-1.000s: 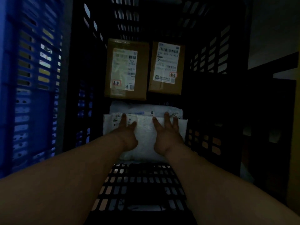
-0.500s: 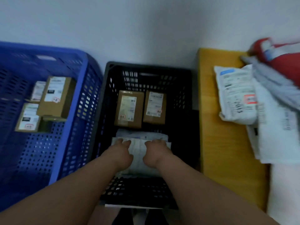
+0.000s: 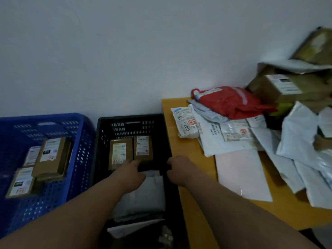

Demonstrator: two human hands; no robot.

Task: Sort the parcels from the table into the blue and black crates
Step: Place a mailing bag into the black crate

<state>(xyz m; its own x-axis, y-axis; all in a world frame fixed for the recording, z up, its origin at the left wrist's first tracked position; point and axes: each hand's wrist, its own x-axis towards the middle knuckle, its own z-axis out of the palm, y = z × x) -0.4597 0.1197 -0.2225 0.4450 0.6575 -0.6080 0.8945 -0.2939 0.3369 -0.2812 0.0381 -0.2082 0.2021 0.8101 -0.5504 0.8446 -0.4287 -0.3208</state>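
My left hand (image 3: pixel 130 174) hangs over the black crate (image 3: pixel 100 141), fingers loosely curled and holding nothing, just above a white parcel (image 3: pixel 149 193) lying in the near half. My right hand (image 3: pixel 177 168) is over the crate's right rim, fingers curled under; I cannot tell whether they grip anything. Two brown boxes (image 3: pixel 131 151) lie side by side at the crate's far end. The blue crate (image 3: pixel 79 151) to the left holds more labelled boxes. Right of me, the tabletop (image 3: pixel 186 151) carries a heap of white mailers (image 3: pixel 233 141) and a red bag (image 3: pixel 231 101).
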